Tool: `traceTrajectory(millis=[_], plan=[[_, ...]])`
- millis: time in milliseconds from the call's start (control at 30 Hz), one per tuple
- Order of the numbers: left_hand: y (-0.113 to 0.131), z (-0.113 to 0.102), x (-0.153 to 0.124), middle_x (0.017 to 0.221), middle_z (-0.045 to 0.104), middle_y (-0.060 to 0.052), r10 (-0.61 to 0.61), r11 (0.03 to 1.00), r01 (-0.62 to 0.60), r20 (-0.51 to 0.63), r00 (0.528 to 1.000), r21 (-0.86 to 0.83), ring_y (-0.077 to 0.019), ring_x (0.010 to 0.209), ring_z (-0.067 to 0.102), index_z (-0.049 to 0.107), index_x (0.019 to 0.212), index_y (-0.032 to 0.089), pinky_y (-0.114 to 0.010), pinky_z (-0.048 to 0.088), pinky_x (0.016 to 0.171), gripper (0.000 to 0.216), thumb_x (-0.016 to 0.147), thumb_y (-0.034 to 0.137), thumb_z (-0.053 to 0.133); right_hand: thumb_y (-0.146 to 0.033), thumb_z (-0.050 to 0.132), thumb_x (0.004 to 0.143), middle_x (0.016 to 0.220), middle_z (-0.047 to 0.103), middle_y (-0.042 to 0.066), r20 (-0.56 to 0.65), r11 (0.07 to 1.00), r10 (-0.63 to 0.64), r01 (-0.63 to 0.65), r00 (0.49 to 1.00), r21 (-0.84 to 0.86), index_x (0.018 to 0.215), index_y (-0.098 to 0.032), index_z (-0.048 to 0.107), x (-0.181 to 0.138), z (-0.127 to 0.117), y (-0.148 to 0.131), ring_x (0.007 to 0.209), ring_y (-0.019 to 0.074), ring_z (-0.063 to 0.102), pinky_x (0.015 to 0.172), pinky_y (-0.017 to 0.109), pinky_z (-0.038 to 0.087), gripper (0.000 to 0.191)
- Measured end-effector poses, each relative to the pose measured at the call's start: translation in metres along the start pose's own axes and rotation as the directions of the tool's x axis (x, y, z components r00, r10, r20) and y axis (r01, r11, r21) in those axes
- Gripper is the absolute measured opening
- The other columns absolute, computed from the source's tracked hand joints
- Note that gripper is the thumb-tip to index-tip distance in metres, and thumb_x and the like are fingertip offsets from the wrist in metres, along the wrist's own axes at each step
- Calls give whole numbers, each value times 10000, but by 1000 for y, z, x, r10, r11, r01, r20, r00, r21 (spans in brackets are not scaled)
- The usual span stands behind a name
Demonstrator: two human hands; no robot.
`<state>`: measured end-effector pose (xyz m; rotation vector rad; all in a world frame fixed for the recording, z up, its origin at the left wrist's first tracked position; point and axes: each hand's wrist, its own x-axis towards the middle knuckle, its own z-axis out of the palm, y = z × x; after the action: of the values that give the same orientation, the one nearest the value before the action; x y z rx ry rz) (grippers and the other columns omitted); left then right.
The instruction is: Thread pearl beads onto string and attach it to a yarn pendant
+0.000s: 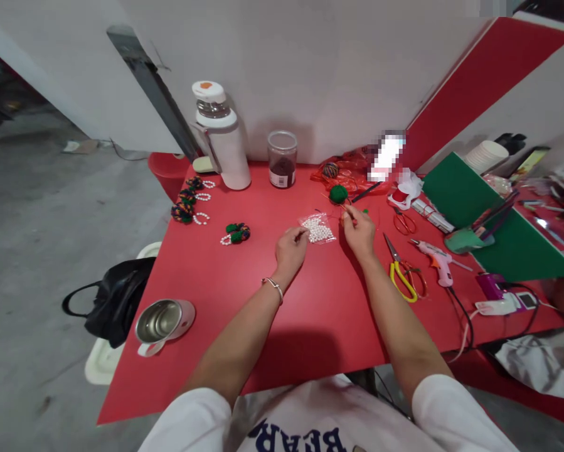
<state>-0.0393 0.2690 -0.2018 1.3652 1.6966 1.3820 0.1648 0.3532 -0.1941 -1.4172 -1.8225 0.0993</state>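
Note:
My left hand (291,252) is closed in a pinch at the left edge of a clear bag of white beads (317,229). What its fingertips hold is too small to make out. On the other side of the bag, my right hand (359,233) is also closed, thumb against fingers. Thin reddish strands show near its fingertips, but whether they are gripped is unclear. Just beyond it lies a green yarn ball (339,194). To the left sits a green and multicoloured yarn piece with a bead loop (237,233); several similar yarn pieces (184,211) lie farther left.
A white bottle (228,150) and a clear jar (282,160) stand by the wall. At front left is a metal-lined mug (182,316). Yellow-handled scissors (396,276), a pink glue gun (439,260) and red-handled snips (404,223) lie right. A green divider (491,216) stands beyond.

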Motion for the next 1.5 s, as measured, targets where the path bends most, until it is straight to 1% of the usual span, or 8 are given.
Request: traceTrajectory(millis=[333,633,767,933,1133,1267,1400,1500], plan=[[8,0,-2,925,755,-24,-57,998,57,-6,998,4,-153,852,680,807,932,205,-258,504,800,200,908,49,684,-333,623,943,1490,597,228,223,913,56,40,973,-405,1542,-141,572,160,38,-27,1297,406,587,1062,567,494,632],[18,-4,-5,786,694,17,-103,992,97,63,993,85,-135,749,606,723,857,214,-258,379,692,271,1067,320,587,-391,706,918,1344,700,195,404,881,219,-1,888,-474,1407,-200,701,194,71,-24,1240,389,676,1057,556,551,525],[22,-5,-5,687,624,16,-72,972,43,119,990,231,-138,657,506,634,719,204,-300,265,629,480,1096,473,505,-384,813,803,1335,702,187,403,882,200,15,893,-471,1411,-185,683,194,73,-19,1207,390,677,1041,552,551,652],[23,-5,-5,721,647,6,-60,963,20,139,988,269,-144,674,506,630,722,205,-308,245,635,465,1092,457,503,-325,799,831,1293,721,169,299,938,132,-21,945,-347,1329,-179,703,192,54,-23,1167,331,674,1031,484,530,528],[25,-6,-4,768,669,3,-71,968,43,108,992,247,-144,715,533,652,750,204,-295,257,643,433,1090,426,504,-252,832,838,1286,719,163,92,995,69,-62,993,-82,1313,-124,603,185,7,-33,1114,206,686,1016,330,518,543],[27,-7,-4,830,691,1,-78,979,59,88,993,196,-142,748,558,689,798,203,-283,287,656,376,1083,390,529,-251,839,818,1277,704,162,-19,1000,0,0,1000,29,1282,-161,554,154,-39,-42,1087,201,704,964,336,551,551],[26,-7,-3,877,702,-14,-57,989,53,27,998,136,-150,776,581,723,844,204,-278,324,672,316,1071,343,552,-399,747,903,1217,736,159,173,989,-55,29,983,147,1322,-207,584,77,-83,-55,1045,244,724,882,383,580,489],[24,-6,-2,948,720,-31,-56,993,58,-14,998,100,-160,834,611,750,912,204,-270,382,720,263,1064,304,560,-482,756,859,1177,762,85,353,997,-78,63,932,55,1257,-274,674,14,-96,-61,1033,292,723,948,475,586,457]])
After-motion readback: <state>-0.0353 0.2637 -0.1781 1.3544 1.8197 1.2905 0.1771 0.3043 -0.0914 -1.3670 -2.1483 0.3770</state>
